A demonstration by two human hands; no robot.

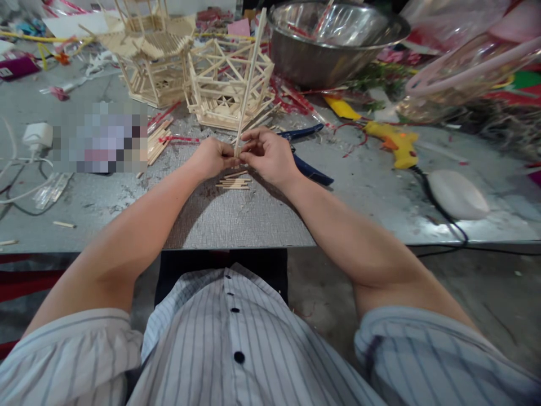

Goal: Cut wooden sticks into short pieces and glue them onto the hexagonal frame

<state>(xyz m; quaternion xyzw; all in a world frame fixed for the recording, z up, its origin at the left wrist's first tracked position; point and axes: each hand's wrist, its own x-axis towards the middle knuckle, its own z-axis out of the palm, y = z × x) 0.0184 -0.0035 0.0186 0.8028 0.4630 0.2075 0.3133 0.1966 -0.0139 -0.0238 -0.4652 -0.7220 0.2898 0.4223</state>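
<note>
A long thin wooden stick (250,79) stands nearly upright over the table, and both hands pinch its lower end. My left hand (212,158) is closed on it from the left. My right hand (269,155) grips it from the right with fingers curled. Just below the hands lies a small pile of short cut sticks (233,182) on the grey mat (236,220). Behind the hands stand two stick-built frame models (228,84), (150,59).
Blue-handled pliers (305,151) lie right of my hands, a yellow glue gun (395,144) with black cord farther right. A steel bowl (333,39) sits at the back. More sticks (158,141), a white charger (37,135) and cables lie at left.
</note>
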